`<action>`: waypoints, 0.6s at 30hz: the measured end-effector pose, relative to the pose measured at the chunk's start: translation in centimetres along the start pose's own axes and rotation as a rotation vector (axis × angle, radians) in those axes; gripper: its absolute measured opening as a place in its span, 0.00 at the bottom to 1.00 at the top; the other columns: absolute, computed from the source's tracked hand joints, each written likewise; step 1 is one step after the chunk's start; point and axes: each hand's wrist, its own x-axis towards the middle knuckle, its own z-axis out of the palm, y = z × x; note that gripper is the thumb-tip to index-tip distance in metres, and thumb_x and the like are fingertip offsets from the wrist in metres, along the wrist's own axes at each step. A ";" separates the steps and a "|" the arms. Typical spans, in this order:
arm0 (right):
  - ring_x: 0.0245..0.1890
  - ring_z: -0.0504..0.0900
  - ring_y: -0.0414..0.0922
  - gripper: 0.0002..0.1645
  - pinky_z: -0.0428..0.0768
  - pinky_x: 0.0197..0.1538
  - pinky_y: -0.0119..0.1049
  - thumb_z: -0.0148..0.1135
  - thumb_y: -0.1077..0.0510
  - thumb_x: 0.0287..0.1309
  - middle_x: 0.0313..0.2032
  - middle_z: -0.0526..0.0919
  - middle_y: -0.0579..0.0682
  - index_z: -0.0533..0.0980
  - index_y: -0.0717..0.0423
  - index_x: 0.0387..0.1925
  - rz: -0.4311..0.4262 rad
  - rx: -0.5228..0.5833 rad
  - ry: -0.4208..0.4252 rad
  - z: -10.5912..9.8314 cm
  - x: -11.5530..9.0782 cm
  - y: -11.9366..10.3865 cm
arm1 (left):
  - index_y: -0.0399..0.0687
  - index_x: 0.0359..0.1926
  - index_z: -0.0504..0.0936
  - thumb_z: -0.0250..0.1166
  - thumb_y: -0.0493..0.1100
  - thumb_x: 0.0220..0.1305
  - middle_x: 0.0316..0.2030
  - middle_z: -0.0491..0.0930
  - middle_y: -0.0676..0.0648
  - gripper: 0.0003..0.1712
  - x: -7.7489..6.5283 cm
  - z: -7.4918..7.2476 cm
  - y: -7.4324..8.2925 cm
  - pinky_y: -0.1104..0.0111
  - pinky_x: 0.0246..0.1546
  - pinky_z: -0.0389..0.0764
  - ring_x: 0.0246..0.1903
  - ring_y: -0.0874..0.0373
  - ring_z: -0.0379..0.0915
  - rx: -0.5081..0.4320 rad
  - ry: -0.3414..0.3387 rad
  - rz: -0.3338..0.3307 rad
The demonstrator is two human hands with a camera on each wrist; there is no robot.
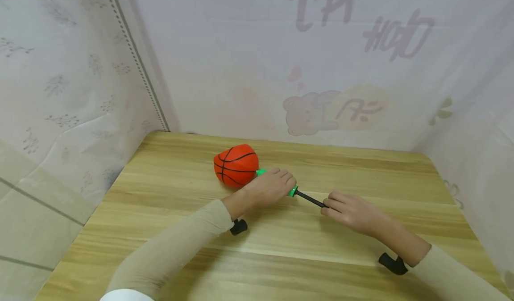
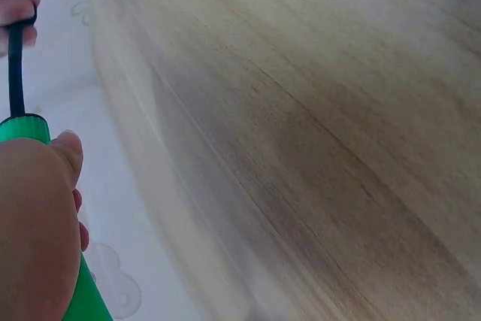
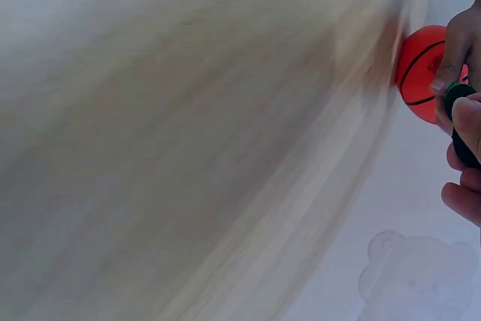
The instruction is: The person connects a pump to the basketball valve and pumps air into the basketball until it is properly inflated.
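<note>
An orange ball with black basketball lines [image 1: 236,166] lies on the table, its upper left side sunken and misshapen. Against its right side sits the tip of a green hand pump [image 1: 293,191]. My left hand [image 1: 270,188] wraps round the pump's barrel and hides most of it. A black rod [image 1: 309,198] runs out of the barrel toward my right hand [image 1: 353,212], whose fingers grip the pump's black handle [image 2: 22,22]. In the right wrist view, the right thumb and fingers close round this dark handle, with the ball [image 3: 422,73] behind the left hand.
The wood-grain table [image 1: 321,274] extends to a pale printed curtain [image 1: 225,68] at the back. More curtain [image 1: 60,91] hangs along the left side. Black camera mounts [image 1: 239,227] stick out below both wrists, close over the tabletop.
</note>
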 end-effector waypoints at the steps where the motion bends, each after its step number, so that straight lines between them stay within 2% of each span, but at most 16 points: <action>1: 0.37 0.80 0.45 0.23 0.83 0.39 0.34 0.34 0.63 0.81 0.36 0.85 0.50 0.79 0.59 0.40 0.005 0.003 -0.005 -0.2 -0.3 -0.1 | 0.47 0.52 0.73 0.50 0.41 0.78 0.49 0.77 0.51 0.08 -0.1 0.0 0.0 0.69 0.53 0.72 0.50 0.58 0.72 0.000 0.000 0.000; 10: 0.37 0.81 0.45 0.24 0.82 0.37 0.33 0.36 0.64 0.81 0.36 0.86 0.51 0.81 0.58 0.39 0.023 -0.019 0.008 -1.1 -2.3 -1.0 | 0.48 0.49 0.72 0.50 0.41 0.78 0.42 0.74 0.53 0.06 -0.3 0.1 -0.3 0.71 0.45 0.69 0.43 0.60 0.68 0.048 0.010 -0.004; 14: 0.36 0.81 0.46 0.21 0.82 0.36 0.33 0.39 0.64 0.81 0.36 0.85 0.51 0.80 0.59 0.39 0.012 -0.016 0.053 -0.9 -1.9 -0.7 | 0.47 0.49 0.72 0.50 0.39 0.77 0.40 0.73 0.53 0.05 -0.3 0.1 -0.2 0.71 0.43 0.68 0.42 0.59 0.68 0.059 0.027 -0.008; 18: 0.36 0.80 0.46 0.21 0.82 0.36 0.33 0.39 0.64 0.81 0.37 0.84 0.51 0.80 0.59 0.40 0.007 -0.014 0.057 -0.4 -1.0 -0.3 | 0.46 0.50 0.72 0.49 0.38 0.78 0.41 0.73 0.52 0.06 -0.1 0.0 0.0 0.70 0.46 0.69 0.44 0.59 0.69 0.065 0.034 -0.012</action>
